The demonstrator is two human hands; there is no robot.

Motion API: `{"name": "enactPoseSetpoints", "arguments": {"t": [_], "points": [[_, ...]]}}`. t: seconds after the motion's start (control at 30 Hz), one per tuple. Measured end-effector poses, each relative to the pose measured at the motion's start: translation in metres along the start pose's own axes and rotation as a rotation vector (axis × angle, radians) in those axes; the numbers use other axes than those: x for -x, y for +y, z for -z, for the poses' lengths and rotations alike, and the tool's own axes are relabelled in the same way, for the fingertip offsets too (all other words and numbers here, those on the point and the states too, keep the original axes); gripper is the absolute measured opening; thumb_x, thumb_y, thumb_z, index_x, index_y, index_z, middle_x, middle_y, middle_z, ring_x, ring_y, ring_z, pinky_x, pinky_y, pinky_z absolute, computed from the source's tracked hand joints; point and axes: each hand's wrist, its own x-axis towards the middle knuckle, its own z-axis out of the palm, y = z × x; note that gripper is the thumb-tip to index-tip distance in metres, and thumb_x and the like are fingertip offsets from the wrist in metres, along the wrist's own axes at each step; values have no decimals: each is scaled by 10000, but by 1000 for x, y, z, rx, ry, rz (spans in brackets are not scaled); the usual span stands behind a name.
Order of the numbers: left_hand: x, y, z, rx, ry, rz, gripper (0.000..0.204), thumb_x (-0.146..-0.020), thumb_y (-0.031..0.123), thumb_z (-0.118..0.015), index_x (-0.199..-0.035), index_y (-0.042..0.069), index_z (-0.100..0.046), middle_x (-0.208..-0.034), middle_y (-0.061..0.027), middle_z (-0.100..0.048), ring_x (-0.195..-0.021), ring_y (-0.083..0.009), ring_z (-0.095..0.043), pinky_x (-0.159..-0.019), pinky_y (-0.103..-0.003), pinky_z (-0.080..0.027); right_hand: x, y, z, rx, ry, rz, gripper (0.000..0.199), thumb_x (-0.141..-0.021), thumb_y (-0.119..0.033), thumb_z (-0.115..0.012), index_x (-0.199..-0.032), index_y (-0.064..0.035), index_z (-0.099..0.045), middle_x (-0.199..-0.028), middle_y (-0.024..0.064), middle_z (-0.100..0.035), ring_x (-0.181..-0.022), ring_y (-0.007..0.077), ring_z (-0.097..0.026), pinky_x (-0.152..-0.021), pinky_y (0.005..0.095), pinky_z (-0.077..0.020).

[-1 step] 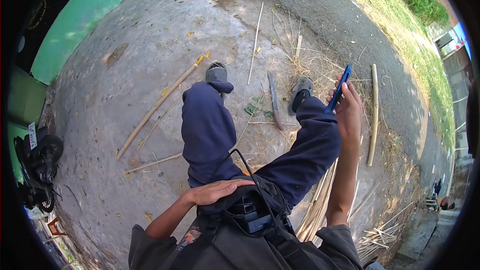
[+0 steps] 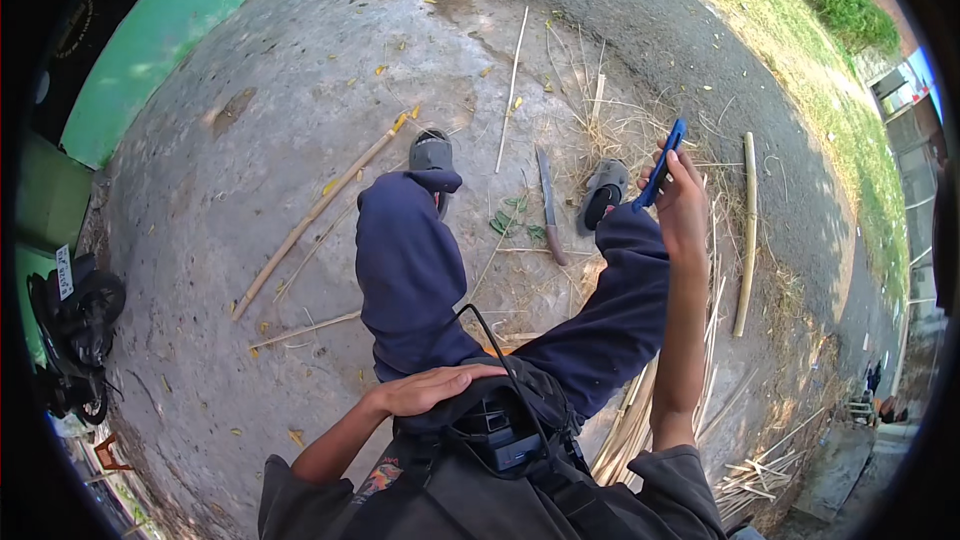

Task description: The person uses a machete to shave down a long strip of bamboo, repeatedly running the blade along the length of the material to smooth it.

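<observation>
The right hand point(image 2: 682, 208) has its grip closed around a blue phone point(image 2: 660, 164). The left hand point(image 2: 425, 390) rests open and flat on the lap, above a knife point(image 2: 548, 205) lying on the ground.

A seated person's right hand point(image 2: 682, 208) holds a slim blue phone point(image 2: 660, 164) at two o'clock above the right knee; the left hand point(image 2: 425, 390) rests on the left thigh at six. A wooden-handled knife point(image 2: 549, 206) lies between two grey sandals point(image 2: 432, 152), a long bamboo pole point(image 2: 745, 235) at three, a parked black motorcycle point(image 2: 72, 325) at nine.
</observation>
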Motion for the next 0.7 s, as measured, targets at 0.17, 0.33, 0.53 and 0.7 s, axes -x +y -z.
{"name": "enactPoseSetpoints", "arguments": {"t": [0.17, 0.33, 0.53, 0.7], "points": [[-15, 18, 29, 123, 63, 36, 631, -1128, 475, -239, -1560, 40, -389, -1580, -135, -425, -1500, -267, -349, -1252, -368, -203, -199, 184, 18, 171, 94, -295, 236, -934, -251, -686, -963, -61, -548, -738, 5, -494, -589, 120, -543, -521, 297, -445], [-33, 12, 70, 308, 144, 204, 654, -1122, 490, -252, -1573, 32, -368, -1619, -130, -379, -1526, -267, -304, -1262, -382, -175, -263, 377, 84, 671, 354, -479, 194, -846, -244, -764, -838, -66, -687, -631, 44, -592, -589, 181, -605, -528, 354, -475], [-24, -3, 95, 581, 346, 308, 722, -1099, 556, -278, -1593, 32, -327, -1624, -138, -364, -1528, -278, -296, -1263, -386, -163, -281, 466, -37, 1179, 179, -310, 267, -795, -310, -800, -950, -94, -781, -894, 194, -752, -922, 390, -724, -844, 480, -547], [-41, 11, 131, 661, 387, 423, 753, -1092, 577, -276, -1599, 21, -305, -1650, -130, -320, -1533, -266, -275, -1265, -381, -145, -317, 483, -51, 1221, 321, -304, 317, -807, -321, -797, -989, -66, -750, -945, 202, -750, -938, 402, -720, -847, 494, -552]]}}
